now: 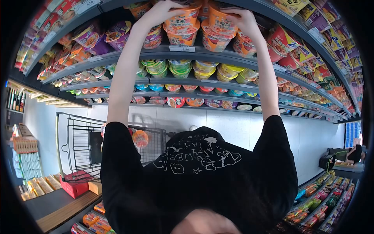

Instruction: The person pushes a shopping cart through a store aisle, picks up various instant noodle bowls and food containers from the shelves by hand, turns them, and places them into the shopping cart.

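Both my arms stretch out to an upper shelf of instant noodle bowls. My left hand (163, 12) grips the side of an orange instant noodle bowl (184, 20), which sits on top of another orange bowl (182, 36). Over to the right, my right hand (244, 18) has its fingers on the rim and side of a second orange noodle bowl (221, 22). That one also rests on a lower orange bowl (216, 39). The upper frame edge cuts off the tops of the upper bowls, and some fingertips are hard to make out.
Purple noodle bowls (117, 34) stand left, red bowls (283, 39) right. Below are shelves with green bowls (180, 69) and yellow bowls (204, 71). A wire shopping cart (80, 146) stands at lower left, with an orange-lidded bowl (140, 138) inside. A red box (76, 185) lies near it.
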`<act>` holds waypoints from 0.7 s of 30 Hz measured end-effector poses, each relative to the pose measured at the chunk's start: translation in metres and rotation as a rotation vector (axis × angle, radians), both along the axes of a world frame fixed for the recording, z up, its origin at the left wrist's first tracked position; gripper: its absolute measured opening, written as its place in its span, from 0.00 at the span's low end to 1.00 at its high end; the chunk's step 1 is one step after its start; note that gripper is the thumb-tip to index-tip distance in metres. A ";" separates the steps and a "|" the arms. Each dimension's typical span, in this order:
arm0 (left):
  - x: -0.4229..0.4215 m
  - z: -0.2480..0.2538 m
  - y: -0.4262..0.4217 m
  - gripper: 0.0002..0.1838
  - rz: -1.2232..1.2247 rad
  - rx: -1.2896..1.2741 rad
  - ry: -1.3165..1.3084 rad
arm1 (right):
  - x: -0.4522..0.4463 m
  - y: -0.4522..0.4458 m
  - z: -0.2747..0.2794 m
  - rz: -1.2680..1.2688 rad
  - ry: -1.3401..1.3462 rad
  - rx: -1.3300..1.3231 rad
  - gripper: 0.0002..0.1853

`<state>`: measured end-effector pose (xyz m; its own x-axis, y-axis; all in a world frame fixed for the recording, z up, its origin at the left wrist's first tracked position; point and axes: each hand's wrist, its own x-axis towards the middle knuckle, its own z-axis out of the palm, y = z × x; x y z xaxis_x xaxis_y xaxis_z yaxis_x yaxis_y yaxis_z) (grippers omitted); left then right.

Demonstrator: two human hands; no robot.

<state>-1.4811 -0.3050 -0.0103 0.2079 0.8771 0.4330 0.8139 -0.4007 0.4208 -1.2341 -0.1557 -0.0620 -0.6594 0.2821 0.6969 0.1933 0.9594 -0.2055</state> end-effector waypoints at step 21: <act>-0.053 -0.033 -0.003 0.23 0.002 0.030 -0.180 | 0.024 -0.027 0.012 0.015 0.156 -0.537 0.10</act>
